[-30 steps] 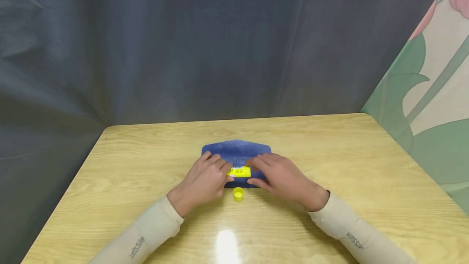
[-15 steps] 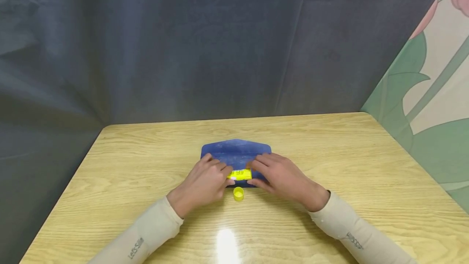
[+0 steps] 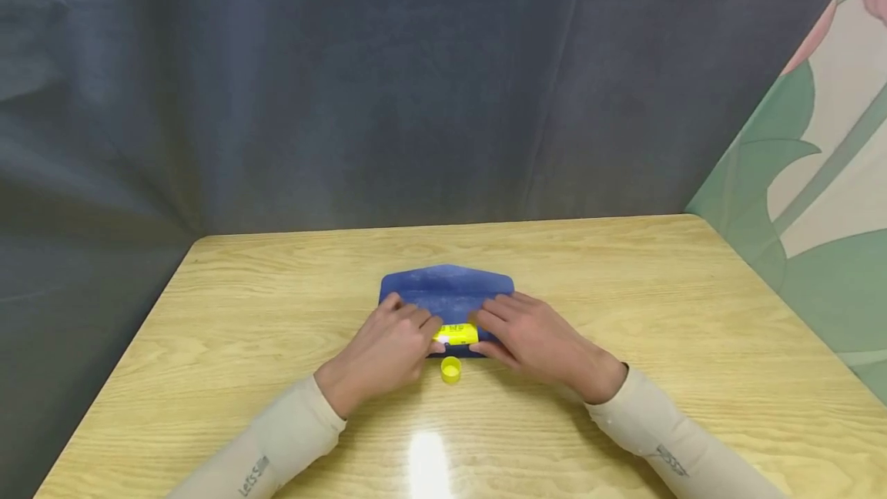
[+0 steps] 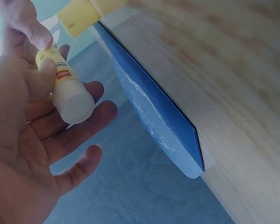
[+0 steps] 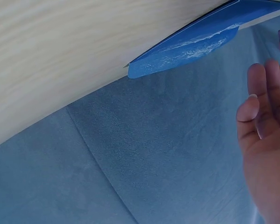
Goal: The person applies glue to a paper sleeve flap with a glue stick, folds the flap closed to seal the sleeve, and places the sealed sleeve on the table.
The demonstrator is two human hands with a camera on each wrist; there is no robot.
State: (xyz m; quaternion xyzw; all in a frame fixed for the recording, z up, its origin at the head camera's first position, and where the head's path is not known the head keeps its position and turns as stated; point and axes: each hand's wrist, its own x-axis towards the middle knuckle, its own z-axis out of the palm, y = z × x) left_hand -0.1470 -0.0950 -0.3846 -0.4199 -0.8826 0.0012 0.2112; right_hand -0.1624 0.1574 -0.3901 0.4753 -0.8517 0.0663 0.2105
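Observation:
A yellow glue stick (image 3: 457,334) lies level between both hands, over the lower part of a blue envelope (image 3: 446,300). My left hand (image 3: 385,349) grips it between thumb and fingers; the left wrist view shows its whitish end (image 4: 74,103) facing the camera. At the opposite end, my right hand (image 3: 537,341) pinches the yellow base with thumb and fingertips. The right wrist view catches only a bit of that base at its edge. White smears mark the envelope's raised flap (image 4: 149,116). On the table before the envelope stands the yellow cap (image 3: 451,370).
The wooden table (image 3: 277,276) reaches back to a dark curtain (image 3: 388,98). At the right is a wall with a flower pattern (image 3: 831,199). Light sleeves cover both forearms.
The glue stick has moved slightly toward the person and tipped a little between the hands. Both hands stay nearly in place; the envelope and cap have not moved.

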